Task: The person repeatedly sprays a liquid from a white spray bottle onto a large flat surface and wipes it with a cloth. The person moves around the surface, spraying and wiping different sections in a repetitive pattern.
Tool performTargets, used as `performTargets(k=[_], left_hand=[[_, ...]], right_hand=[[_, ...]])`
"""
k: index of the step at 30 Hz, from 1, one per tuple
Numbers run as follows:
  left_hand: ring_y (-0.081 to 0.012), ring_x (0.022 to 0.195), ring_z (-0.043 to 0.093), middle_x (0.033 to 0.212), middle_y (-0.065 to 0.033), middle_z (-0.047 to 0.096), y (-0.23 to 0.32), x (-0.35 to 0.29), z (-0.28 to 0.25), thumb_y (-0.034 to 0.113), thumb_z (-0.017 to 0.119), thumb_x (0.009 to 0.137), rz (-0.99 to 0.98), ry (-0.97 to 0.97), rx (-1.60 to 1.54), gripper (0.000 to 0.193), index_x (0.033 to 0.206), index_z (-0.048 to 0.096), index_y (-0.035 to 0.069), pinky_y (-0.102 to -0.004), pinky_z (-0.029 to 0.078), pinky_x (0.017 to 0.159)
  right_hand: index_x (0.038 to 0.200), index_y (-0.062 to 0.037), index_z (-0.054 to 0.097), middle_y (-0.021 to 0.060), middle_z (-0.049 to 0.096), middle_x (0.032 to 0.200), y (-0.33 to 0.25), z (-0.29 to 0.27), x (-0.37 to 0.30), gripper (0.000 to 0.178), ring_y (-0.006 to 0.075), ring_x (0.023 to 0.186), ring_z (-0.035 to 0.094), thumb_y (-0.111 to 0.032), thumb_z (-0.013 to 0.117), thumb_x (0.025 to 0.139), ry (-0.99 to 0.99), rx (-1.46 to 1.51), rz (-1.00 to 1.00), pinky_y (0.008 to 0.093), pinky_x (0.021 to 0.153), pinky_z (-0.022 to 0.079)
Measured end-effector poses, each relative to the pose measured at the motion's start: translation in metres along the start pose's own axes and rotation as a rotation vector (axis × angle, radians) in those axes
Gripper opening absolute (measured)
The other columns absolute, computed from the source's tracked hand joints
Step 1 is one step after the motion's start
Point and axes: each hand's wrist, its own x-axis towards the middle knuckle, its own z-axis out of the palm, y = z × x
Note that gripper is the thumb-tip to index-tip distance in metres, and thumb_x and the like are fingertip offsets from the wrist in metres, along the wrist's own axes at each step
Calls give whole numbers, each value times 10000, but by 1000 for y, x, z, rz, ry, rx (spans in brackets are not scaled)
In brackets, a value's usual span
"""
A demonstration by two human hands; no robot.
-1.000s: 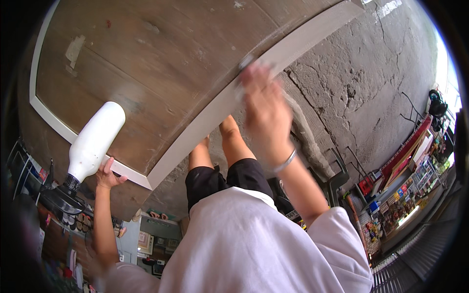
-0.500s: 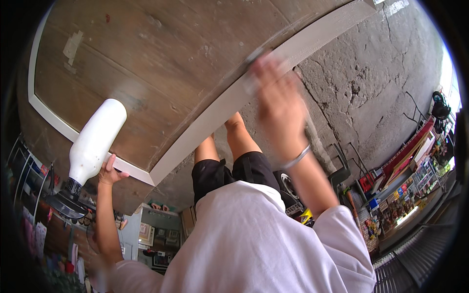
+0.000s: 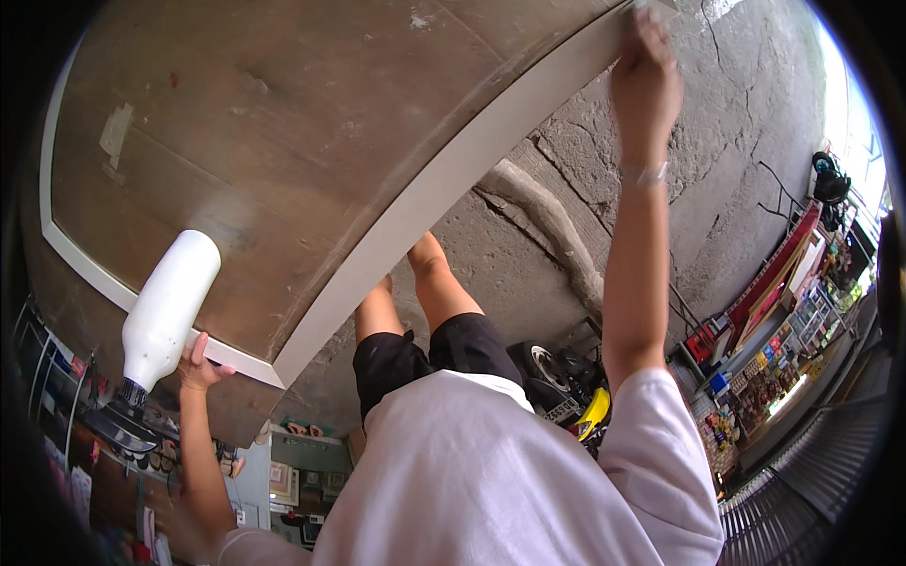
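Observation:
A large white frame (image 3: 382,226) lies on a brown wooden tabletop (image 3: 283,123), its long side running along the edge nearest me. My left hand (image 3: 200,366) grips its short left side near the corner, fingers over the rim and thumb stretched out. Far off at the upper right, my right hand (image 3: 647,80) is on the long side, arm extended. Its fingers are closed and somewhat blurred; a small pale thing shows at their tips, too unclear to name. A white spray bottle (image 3: 172,307) with a black head (image 3: 121,420) stands beside my left hand.
Cracked concrete floor (image 3: 698,198) stretches to the right of the table. Below my right arm sits a black machine with a wheel and a yellow part (image 3: 595,413). Shelves of goods (image 3: 783,349) line the far right; a grey cabinet (image 3: 307,472) stands at lower left.
My right hand has slid away from me along the frame's long side, from about its middle to the far upper right. My left hand keeps its hold; the whole view has shifted slightly.

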Motion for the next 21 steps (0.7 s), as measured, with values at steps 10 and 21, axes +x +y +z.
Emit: performTargets(k=[10,21], left_hand=[[-494,1196,542,1306,-220,481,-1,-5,3,844,554,874,24,-32,-16,983,1493,338,111,-595,476,1054],[-521,1200,551,1317,-248,489,-2,-10,3,848,572,858,12,-45,-41,1008,1504,320,116,-602,483,1044]], right_hand=[[1353,-121,683,100,670,1422,-14,-9,-40,466,251,1353,617,26,615,916,-81,-95,-260,446,1092,541],[1352,-152,682,89,671,1427,9,0,-15,382,272,1319,644,-53,624,988,-62,-131,-241,405,1049,577]])
